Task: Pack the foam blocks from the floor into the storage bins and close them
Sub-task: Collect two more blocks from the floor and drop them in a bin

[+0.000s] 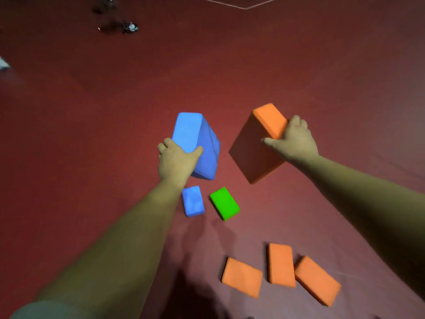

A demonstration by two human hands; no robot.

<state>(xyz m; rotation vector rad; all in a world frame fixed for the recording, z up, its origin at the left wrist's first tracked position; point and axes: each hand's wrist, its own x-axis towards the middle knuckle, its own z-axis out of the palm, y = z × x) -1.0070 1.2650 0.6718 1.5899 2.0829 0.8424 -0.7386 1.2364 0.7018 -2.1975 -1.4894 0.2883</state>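
While aloft, blue block (190,131), orange block (251,148).

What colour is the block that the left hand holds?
Blue. The left hand grips the blue block; the head view shows it clearly.

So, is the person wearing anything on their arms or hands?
Hardly anything: the left hand and right hand are bare, no gloves, rings or watch showing. Both forearms are uncovered. Only a blurred pale grey sleeve shows high on the left arm.
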